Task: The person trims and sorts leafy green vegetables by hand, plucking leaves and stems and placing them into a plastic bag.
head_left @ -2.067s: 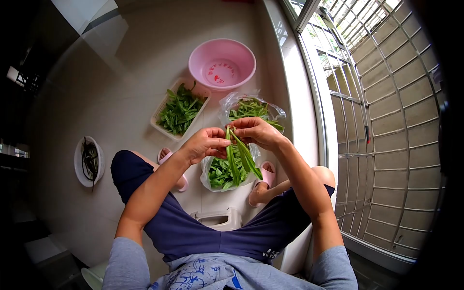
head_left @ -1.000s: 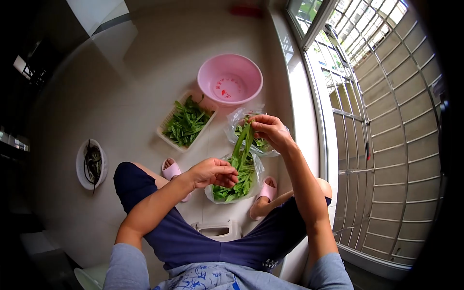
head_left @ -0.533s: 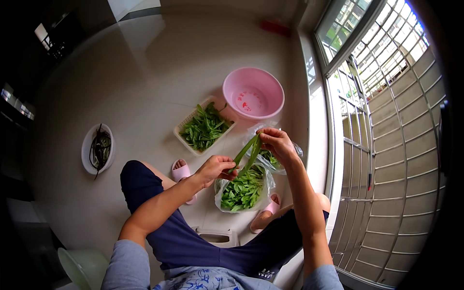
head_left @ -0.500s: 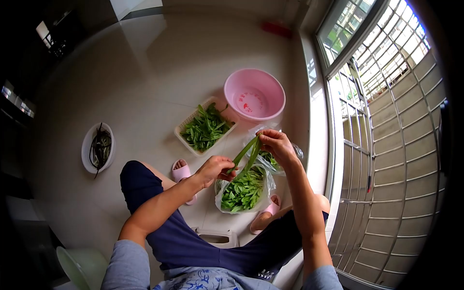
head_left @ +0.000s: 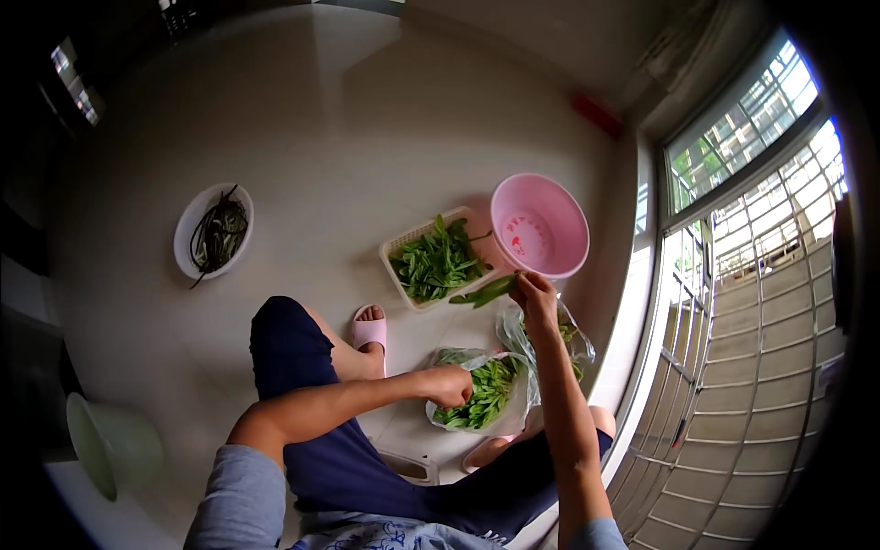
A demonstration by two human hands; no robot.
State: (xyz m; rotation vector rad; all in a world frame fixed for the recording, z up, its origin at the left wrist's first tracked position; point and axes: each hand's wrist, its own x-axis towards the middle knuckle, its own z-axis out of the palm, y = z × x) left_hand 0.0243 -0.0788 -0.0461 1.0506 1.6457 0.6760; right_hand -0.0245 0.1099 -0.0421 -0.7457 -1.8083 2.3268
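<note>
My right hand (head_left: pixel 537 298) is raised and pinches a few long green leaves (head_left: pixel 486 292), which point left toward the basket. Below, my left hand (head_left: pixel 449 386) has curled fingers at the left side of a clear plastic bag (head_left: pixel 521 392) full of leafy greens (head_left: pixel 490 390); what its fingertips hold, if anything, is hidden. A cream mesh basket (head_left: pixel 392 246) with a pile of green leaves (head_left: pixel 433 261) stands ahead of my hands. Beyond my right wrist lies a second plastic bag (head_left: pixel 577 341) with greens, partly hidden by the forearm.
A pink basin (head_left: pixel 541 220) stands behind the basket. To the left is a white bowl (head_left: pixel 183 236) with dark, thin stalks (head_left: pixel 220 234). A pale green bucket (head_left: pixel 119 449) sits at lower left. The barred window (head_left: pixel 752 321) and its sill run along the right.
My left hand has left the leaves that both hands held and moved down to the bag. The right hand keeps its leaves, now pointing left. The view has shifted, so the surroundings appear moved.
</note>
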